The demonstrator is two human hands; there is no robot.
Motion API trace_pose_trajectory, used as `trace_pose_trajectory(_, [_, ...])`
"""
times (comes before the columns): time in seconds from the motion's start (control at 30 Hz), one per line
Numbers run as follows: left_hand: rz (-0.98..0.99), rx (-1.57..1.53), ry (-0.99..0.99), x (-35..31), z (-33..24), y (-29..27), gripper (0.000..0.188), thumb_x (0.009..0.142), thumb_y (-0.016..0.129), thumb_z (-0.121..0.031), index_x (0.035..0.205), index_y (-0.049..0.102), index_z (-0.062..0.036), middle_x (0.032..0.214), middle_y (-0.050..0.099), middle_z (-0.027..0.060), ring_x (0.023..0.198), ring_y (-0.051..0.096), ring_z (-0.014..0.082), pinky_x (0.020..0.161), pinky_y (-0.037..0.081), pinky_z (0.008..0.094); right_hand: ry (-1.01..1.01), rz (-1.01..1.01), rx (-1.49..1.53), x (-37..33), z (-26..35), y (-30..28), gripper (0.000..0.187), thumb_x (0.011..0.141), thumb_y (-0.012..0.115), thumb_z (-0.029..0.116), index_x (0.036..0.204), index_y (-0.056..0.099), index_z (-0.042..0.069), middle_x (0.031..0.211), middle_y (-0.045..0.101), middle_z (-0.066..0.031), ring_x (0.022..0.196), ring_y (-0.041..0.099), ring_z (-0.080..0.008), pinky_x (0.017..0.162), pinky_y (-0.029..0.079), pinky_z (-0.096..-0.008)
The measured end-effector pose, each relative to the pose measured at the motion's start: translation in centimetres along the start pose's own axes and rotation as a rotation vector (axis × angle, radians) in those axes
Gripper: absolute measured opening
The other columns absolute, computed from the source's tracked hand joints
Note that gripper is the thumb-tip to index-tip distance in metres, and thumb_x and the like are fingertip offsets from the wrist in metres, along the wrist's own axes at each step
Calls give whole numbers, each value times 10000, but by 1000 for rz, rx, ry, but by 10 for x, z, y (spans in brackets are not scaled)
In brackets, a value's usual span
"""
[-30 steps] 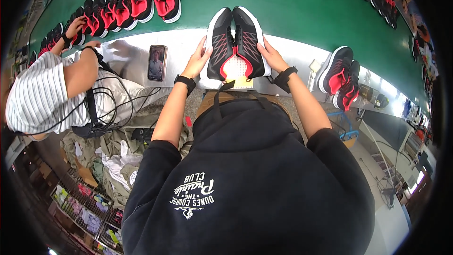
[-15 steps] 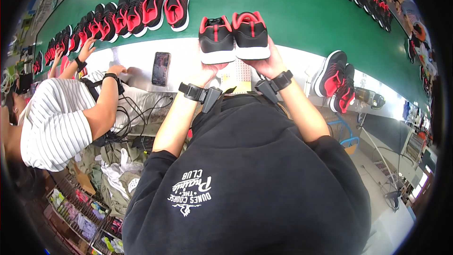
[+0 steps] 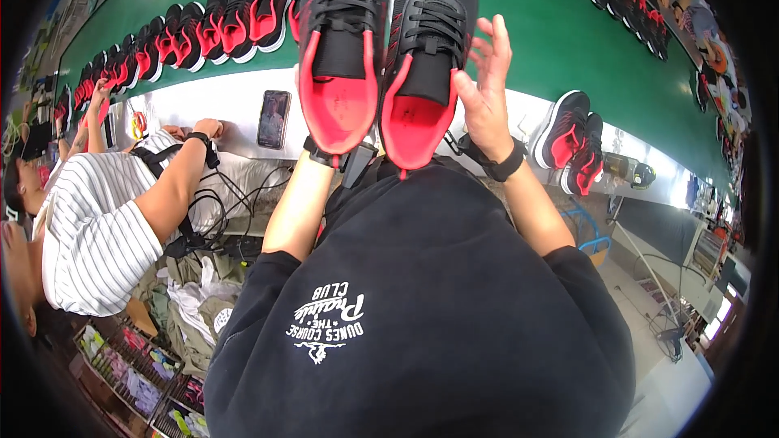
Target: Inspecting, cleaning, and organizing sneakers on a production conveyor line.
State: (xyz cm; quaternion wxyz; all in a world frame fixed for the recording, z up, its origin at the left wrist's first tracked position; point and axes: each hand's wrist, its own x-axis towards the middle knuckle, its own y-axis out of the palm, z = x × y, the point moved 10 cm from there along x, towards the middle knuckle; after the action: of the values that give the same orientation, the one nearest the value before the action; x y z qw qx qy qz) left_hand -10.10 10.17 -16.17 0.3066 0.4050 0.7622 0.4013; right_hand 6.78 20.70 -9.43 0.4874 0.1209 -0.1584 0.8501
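Observation:
A pair of black sneakers with red linings and black laces is raised close before me. The left sneaker [image 3: 345,49] and the right sneaker [image 3: 426,57] lie side by side, toes away, their openings facing up. My left forearm [image 3: 300,207] runs up beneath the left sneaker; my left hand is hidden under the pair, bearing it. Beside the right sneaker, my right hand [image 3: 488,105] is open with its fingers spread. Its thumb tip is at that sneaker's side; whether it touches cannot be made out.
Black-and-red sneakers [image 3: 215,24] line the green tabletop [image 3: 535,24] at left; more stand at far right. Another pair [image 3: 572,142] rests at the right edge. A phone [image 3: 274,119] lies on the near ledge. A co-worker in a striped shirt [image 3: 105,227] sits at left, cables alongside.
The sneakers have come up and closer, tipping from heel view to show their laces and insides. My right hand has let go of the right sneaker and spread its fingers.

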Motion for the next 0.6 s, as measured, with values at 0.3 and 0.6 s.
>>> trace_pose_trajectory(0.3, [167, -367, -493, 10, 53, -64, 569, 945, 310, -429, 1373, 364, -58, 1363, 427, 175, 1216, 449, 327, 1059, 331, 480, -905, 682, -794, -16, 84, 109, 310, 771, 577, 215, 1064, 592, 116, 1105, 549, -59, 1188, 444, -251, 1020, 261, -451])
trace_pose_trajectory(0.6, [-148, 406, -558, 107, 1, -137, 505, 964, 367, -446, 1271, 506, -70, 1195, 592, 79, 1066, 564, 181, 921, 425, 326, -427, 670, -647, 108, -53, 144, 178, 631, 688, 152, 711, 566, 49, 774, 540, -56, 771, 520, -255, 685, 426, -387])
